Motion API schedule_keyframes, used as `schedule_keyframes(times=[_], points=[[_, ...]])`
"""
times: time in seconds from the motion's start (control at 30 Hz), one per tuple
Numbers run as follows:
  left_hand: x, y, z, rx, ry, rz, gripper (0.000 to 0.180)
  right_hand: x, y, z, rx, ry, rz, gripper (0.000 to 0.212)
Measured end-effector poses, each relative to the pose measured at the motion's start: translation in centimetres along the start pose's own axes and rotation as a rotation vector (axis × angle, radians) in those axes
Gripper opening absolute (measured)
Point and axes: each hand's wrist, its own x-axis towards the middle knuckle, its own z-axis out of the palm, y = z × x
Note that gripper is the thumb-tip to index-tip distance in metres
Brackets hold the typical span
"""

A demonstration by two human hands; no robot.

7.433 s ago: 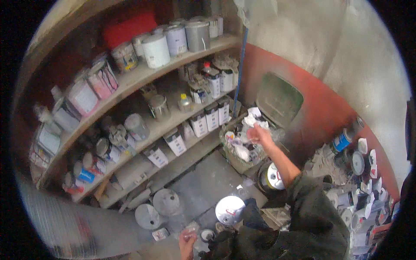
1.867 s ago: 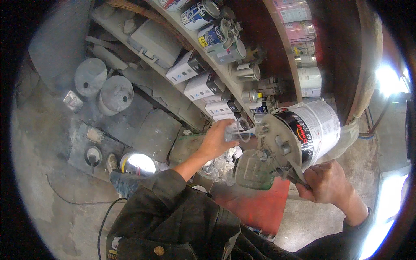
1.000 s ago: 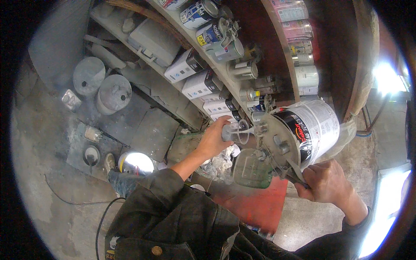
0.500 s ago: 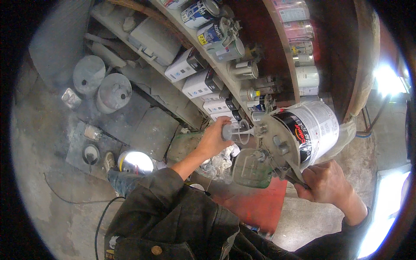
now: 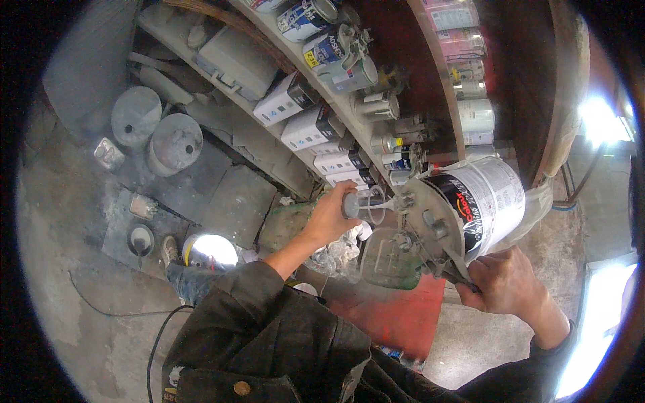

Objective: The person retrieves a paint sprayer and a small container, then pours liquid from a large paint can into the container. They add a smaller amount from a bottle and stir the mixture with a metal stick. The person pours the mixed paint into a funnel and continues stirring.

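Right hand (image 5: 507, 279): moved, since the earliest frame, from over the bin (image 5: 289, 225) to the handle (image 5: 458, 270); its fingers were clenched round that grip.
Left hand (image 5: 329, 220): raised, over the same span, from lower down to near the spout (image 5: 404, 200); its fingers grasped the cup (image 5: 363, 205) round its wall, toward the base. Neither hand had clearly shifted in the last half second.
Pail (image 5: 494, 198): likely heavy if well filled, dragging on the right wrist; stiff-walled, probably slippery wherever wet. Its handle seemed the best hold, perhaps with support under the body.
Cup: probably light, thin and easily squeezed out of shape; best taken round the wall, clear of the mouth.
Place: the pail hung tipped beside the shelf (image 5: 439, 60), its lid (image 5: 423, 216) toward the cup; the cup's mouth was just beside the spout.
Pail's look: white, with a black band and red marks; its lid grey and crusted.
Cup's look: see-through, greyish toward the base; its fill could not be read.
Spout: crusted; a pale streak, apparently liquid, ran toward the cup.
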Motion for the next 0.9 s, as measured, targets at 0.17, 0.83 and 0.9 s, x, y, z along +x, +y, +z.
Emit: schedule_keyframes(times=[0.17, 0.83, 0.9], points=[[-0.15, -0.12, 0.26, 0.014, -0.004, 0.001, 0.078, -0.19, -0.10, -0.12, 0.003, -0.029, 0.008, 0.042], [-0.24, -0.25, 0.11, 0.019, 0.006, 0.025, 0.074, 0.54, -0.51, -0.88, 0.008, -0.037, 0.007, 0.040], [-0.25, 0.04, -0.09, 0.031, -0.016, -0.013, 0.073, 0.57, -0.50, -0.90, 0.009, -0.040, 0.011, 0.040]])
